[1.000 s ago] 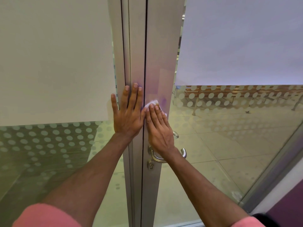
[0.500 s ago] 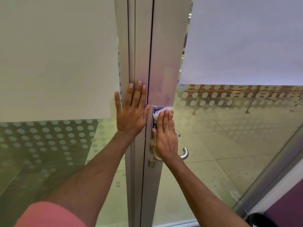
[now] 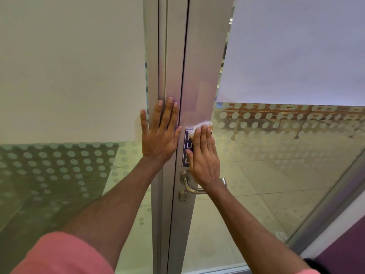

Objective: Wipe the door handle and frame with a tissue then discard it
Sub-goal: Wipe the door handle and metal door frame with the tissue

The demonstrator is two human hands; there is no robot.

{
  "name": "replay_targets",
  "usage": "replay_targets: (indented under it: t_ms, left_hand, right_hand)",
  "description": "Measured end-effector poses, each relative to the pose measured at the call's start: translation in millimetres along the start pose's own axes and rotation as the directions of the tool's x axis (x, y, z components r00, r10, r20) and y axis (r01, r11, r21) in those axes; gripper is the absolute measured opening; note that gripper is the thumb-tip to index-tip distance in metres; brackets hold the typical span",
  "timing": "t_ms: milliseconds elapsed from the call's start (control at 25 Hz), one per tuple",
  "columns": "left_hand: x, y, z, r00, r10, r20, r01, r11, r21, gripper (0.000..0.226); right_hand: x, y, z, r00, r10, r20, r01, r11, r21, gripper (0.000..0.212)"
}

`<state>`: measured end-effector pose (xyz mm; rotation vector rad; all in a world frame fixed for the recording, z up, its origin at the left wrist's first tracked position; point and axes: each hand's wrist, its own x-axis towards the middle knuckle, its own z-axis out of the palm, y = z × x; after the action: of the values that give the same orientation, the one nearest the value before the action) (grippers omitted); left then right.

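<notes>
Head view, the only one. Centre of frame: vertical metal door frame (image 3: 199, 56) running top to bottom, w/ a dark seam down its left part.

Left hand (image 3: 161, 138), centre frame, lies flat and open on the frame's left section, fingers spread and pointing up, thumb toward the seam. Holds nothing; palm pressed on metal.

Right hand (image 3: 205, 161), just right of the left hand and slightly lower, also flat w/ fingers straight and together, pointing up. It presses a white tissue (image 3: 200, 125) against the frame; the tissue pokes out above the fingertips, crumpled, near the frame's right edge. So the hand isn't closed round the tissue, it pins it under extended fingers.

Under and left of the right hand: a dark blue sign (image 3: 187, 153) w/ white letters stuck on the frame, mostly covered by the hand; text not fully readable.

Below the right hand, lower centre: silver lever door handle (image 3: 190, 186), its middle hidden by the wrist, far end showing to the right of the wrist. Just below-left of it, a small keyhole cylinder (image 3: 183, 197).

Left and right of the frame: glass panels (image 3: 276, 175) w/ frosted upper blocks and dotted bands; tiled floor seen thru the right one.

Bottom left corner: pink sleeve (image 3: 63, 254); both forearms bare, rising from the bottom edge toward centre.
</notes>
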<state>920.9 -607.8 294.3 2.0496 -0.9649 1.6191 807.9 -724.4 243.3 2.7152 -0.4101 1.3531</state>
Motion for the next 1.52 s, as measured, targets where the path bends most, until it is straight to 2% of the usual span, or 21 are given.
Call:
replay_targets:
  t_ms: [120,200,400,680,760,880,1000,1080,1160,1240,1520]
  left_hand:
    - [0,2,-1,1.0,0.004,-0.001,-0.004,1.0,-0.005,0.065]
    - [1,2,-3,1.0,-0.001,0.008,0.001,1.0,-0.013,0.065]
    - [1,1,-4,1.0,0.004,0.006,-0.004,1.0,-0.013,0.063]
    - [0,1,-1,1.0,0.001,-0.01,-0.001,1.0,-0.009,0.063]
    - [0,2,-2,1.0,-0.005,-0.003,0.005,1.0,0.001,0.063]
    - [0,2,-2,1.0,-0.005,-0.002,0.005,1.0,-0.001,0.063]
    - [-1,2,-2,1.0,-0.007,0.0,0.007,1.0,0.012,0.063]
    - [-1,2,-1,1.0,-0.005,-0.007,0.005,1.0,0.002,0.064]
    - [0,2,0,1.0,-0.007,-0.015,0.007,1.0,0.005,0.064]
    - [1,1,-1,1.0,-0.004,-0.027,0.004,1.0,-0.002,0.064]
    - [0,1,0,1.0,-0.003,-0.019,0.002,1.0,-0.01,0.063]
  right_hand:
    - [57,0,-16,0.994,0.056,-0.096,-0.052,0.998,0.048,0.073]
    - [71,0,-19,0.993,0.027,-0.116,-0.02,0.998,0.056,0.073]
    - [-5,21,0,0.974,-0.198,0.11,0.21,0.972,-0.107,0.072]
    - [39,16,-4,0.975,-0.221,0.029,0.222,0.972,-0.074,0.078]
    - [28,23,-1,0.951,-0.291,0.107,0.299,0.951,-0.074,0.077]
    - [-14,42,2,0.866,-0.41,0.285,0.456,0.882,-0.117,0.076]
    - [-23,52,-2,0.835,-0.445,0.324,0.504,0.854,-0.127,0.076]
    - [-3,46,-9,0.882,-0.395,0.257,0.433,0.894,-0.114,0.077]
    - [24,33,-14,0.942,-0.285,0.174,0.303,0.949,-0.086,0.079]
    - [30,21,-13,0.971,-0.2,0.133,0.207,0.977,-0.043,0.079]
    - [-56,-2,11,0.947,-0.037,0.319,0.029,0.999,0.028,0.085]
